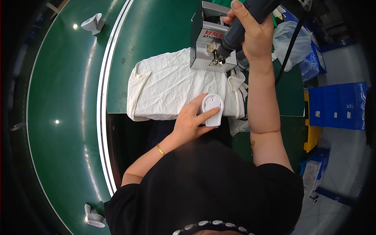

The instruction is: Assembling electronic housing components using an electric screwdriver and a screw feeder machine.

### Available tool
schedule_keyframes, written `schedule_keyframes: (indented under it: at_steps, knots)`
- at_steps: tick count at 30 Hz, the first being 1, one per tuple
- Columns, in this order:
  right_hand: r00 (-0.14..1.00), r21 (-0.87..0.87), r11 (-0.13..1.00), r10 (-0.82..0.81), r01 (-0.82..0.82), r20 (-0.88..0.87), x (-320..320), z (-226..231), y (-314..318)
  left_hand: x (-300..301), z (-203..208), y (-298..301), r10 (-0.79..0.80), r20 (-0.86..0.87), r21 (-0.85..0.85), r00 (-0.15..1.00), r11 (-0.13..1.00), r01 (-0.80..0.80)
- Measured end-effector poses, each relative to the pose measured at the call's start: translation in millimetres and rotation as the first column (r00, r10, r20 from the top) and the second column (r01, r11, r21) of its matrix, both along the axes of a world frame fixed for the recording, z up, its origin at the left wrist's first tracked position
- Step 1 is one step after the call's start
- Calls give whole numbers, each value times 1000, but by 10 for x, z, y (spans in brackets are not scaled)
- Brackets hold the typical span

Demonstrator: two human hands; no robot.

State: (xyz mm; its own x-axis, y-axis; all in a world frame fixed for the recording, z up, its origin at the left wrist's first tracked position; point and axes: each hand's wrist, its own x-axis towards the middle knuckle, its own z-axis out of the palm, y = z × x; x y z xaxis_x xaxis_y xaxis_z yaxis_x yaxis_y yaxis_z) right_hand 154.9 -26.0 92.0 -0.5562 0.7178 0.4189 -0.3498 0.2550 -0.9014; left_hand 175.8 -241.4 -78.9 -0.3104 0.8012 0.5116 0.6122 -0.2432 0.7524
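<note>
My left hand (188,123) grips a white plastic housing (214,103) with a rounded end and small holes in its upturned face. The thumb lies across that face, just over the near edge of a white cloth pad (168,84). Up and to the right, my right hand (257,37) is wrapped round a dark electric screwdriver (234,36), which tilts down to the left. The bit end of the screwdriver is at the front outlet of a grey screw feeder (197,55); whether a screw is on it is too small to tell.
On the left runs a green conveyor belt (66,117) with a white-lit edge (102,94). White plastic parts lie on it, one far (93,24), one near (93,217). Blue bins (337,105) and a clear plastic bag (290,41) stand right. A black cable (290,51) hangs beside my right arm.
</note>
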Motion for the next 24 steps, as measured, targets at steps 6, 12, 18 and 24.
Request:
schedule_keyframes:
  at_steps: [6, 12, 18, 24]
  knots:
    - [997, 41, 999, 24, -21, -71, 224, -144, -41, -17, -11, -18, 6, -15, -21, 1000, 1000, -7]
    - [994, 40, 993, 108, -108, 4, 775, -67, -640, -42, -14, -17, 0, -21, -15, 1000, 1000, -1]
    - [990, 97, 987, 123, -129, 64, 895, -126, -770, -57, 54, 1, 9, -62, 28, 998, 1000, -7]
    - [988, 87, 986, 137, -143, 65, 919, -158, -774, -58, 68, 6, -4, -35, 20, 999, 1000, 5]
